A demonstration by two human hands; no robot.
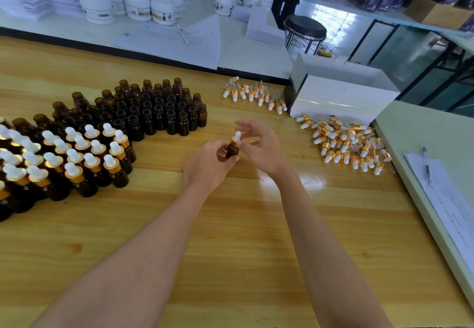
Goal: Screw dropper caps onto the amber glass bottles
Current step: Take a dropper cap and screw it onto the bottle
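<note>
- Above the middle of the wooden bench (230,225), the left hand (207,165) grips an amber bottle (232,150) upright, fingers curled round its body.
- On its neck sits a dropper cap (237,136); the right hand (260,147) pinches it with thumb and one finger, the other fingers spread loose.
- Capped bottles (77,159) stand at left, with open bottles (154,110) behind them.
- Loose caps (346,145) lie heaped at right, just beside a white box (338,94).

Hands: two are being shown, left hand (207,167) and right hand (260,145).
Held bottle (233,150): one.
Capped bottles (77,158): about thirty are being counted, with some being cut off at the edge.
Open bottles (154,112): several dozen.
Heaps of loose caps: two, far heap (256,95) and near heap (346,145).
Pens: two, far pen (183,34) and near pen (427,166).
Stool (305,29): one.
</note>
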